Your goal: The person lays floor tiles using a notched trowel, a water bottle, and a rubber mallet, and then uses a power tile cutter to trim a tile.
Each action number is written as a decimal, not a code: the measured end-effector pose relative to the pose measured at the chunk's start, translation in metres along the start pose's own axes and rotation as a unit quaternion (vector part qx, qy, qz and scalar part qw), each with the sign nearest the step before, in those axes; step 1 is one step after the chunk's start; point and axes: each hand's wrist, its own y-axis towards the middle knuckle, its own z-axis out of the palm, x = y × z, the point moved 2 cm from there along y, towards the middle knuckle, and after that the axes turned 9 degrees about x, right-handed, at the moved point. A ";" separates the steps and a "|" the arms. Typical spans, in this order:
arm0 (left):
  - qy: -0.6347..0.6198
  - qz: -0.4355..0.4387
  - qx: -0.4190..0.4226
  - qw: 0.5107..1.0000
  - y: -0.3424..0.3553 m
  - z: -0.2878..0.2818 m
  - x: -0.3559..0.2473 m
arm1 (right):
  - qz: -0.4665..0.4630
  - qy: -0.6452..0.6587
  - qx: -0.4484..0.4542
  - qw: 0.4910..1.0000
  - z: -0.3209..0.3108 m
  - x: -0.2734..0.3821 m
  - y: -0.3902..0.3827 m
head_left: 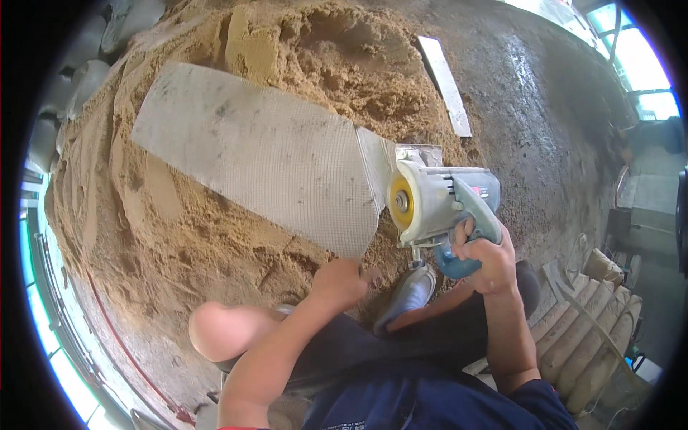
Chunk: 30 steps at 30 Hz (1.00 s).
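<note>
My right hand (pixel 489 259) is wrapped round the handle of a portable circular saw (pixel 437 197). The saw has a pale guard and a yellow round flange on its left side. It is at the right end of a large grey tile (pixel 258 150), whose upper face has a fine grid texture. A seam sets off a narrow end piece (pixel 374 161) of the tile, next to the saw. My left hand (pixel 340 288) is closed just by the tile's near edge. Whether its curled fingers hold anything is hidden.
The tile lies on a mound of brown sand (pixel 351 68). A narrow pale strip (pixel 448 86) lies beyond the saw. My shoe (pixel 412 292) is close below the saw. Stacked sacks (pixel 591 326) are at the right; a red hose (pixel 129 337) runs along the left.
</note>
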 end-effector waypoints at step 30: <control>-0.765 0.022 -0.163 0.623 0.041 0.038 0.042 | -0.002 -0.017 0.033 0.999 -0.013 -0.042 0.019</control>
